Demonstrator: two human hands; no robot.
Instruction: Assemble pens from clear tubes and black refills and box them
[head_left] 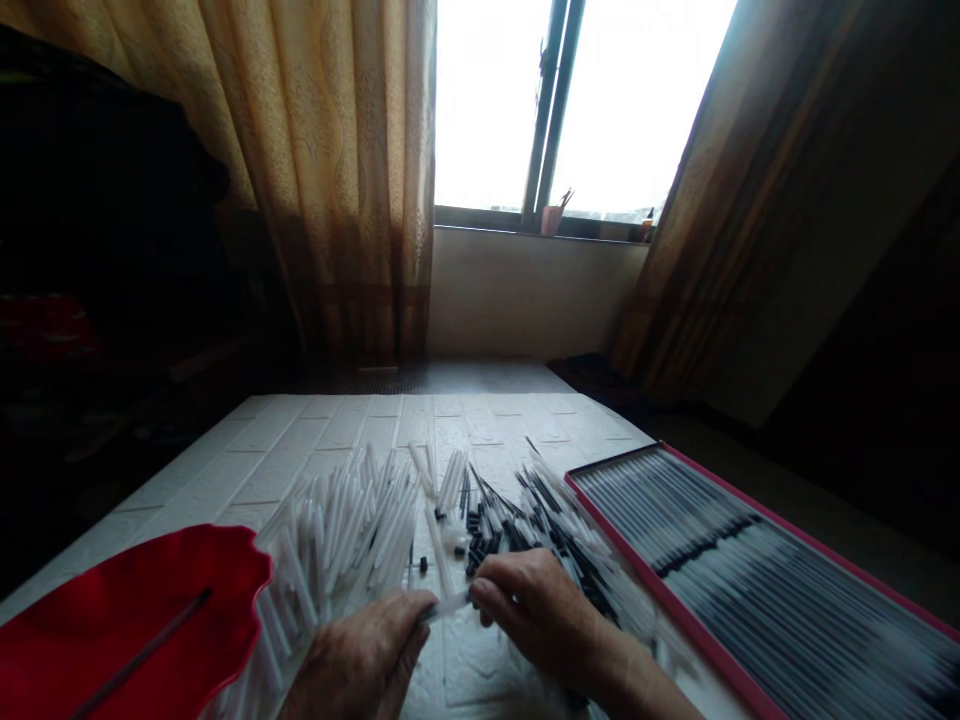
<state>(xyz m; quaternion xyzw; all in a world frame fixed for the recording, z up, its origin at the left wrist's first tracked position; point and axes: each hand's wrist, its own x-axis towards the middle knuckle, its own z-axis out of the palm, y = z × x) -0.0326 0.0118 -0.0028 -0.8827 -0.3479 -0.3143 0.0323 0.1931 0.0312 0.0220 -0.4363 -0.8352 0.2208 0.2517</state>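
Observation:
Between my two hands runs a clear plastic tube (448,607). My left hand (360,650) is closed around its near end, thumb and forefinger pressed together. My right hand (532,605) pinches the other end, where a small dark part shows at the fingertips; its kind is hard to make out. Just beyond the hands lie loose black caps (424,565) and a heap of thin black sticks (517,510). A large pile of clear tubes (337,520) spreads beyond my left hand.
At the left stands a red scalloped dish (225,560) with one slender dark-tipped stick (142,650) in it. A pink-edged tray (615,535) at the right holds rows of filled tubes (795,600). Underneath is a white brick-patterned surface (360,430), with a window beyond.

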